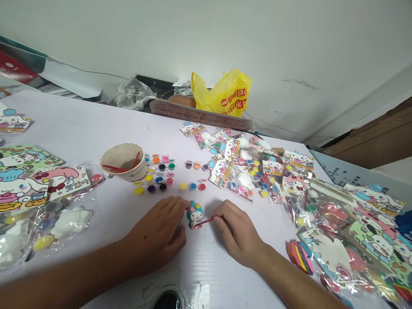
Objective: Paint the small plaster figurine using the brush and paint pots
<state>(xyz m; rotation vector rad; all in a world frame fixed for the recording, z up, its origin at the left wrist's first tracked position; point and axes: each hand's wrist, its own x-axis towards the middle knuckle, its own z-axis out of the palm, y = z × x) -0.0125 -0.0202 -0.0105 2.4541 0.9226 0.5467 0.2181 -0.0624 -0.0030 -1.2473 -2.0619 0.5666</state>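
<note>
Head view. I see the figurine, blue-hooded with a pale face, on the worktop between the two hands.

Left hand: fingers bent, fingertips at the figurine's side, thumb apart from it. I judge this steadies a small, light piece; whether the fingers truly grip it I cannot tell.

Right hand: thumb and fingers pinched narrow around a thin red brush, its tip at the figurine's lower front, where red shows. The pinch probably serves fine control; the brush lies low and slanting, presumably to reach the front without crossing the face.

Paint pots stand in short rows just beyond the figurine, likely so colours stay within reach. The paper cup, more brushes leaning inside, is beyond the left hand, perhaps for rinsing. Bagged kits lie off to the sides, apparently keeping the middle free.
</note>
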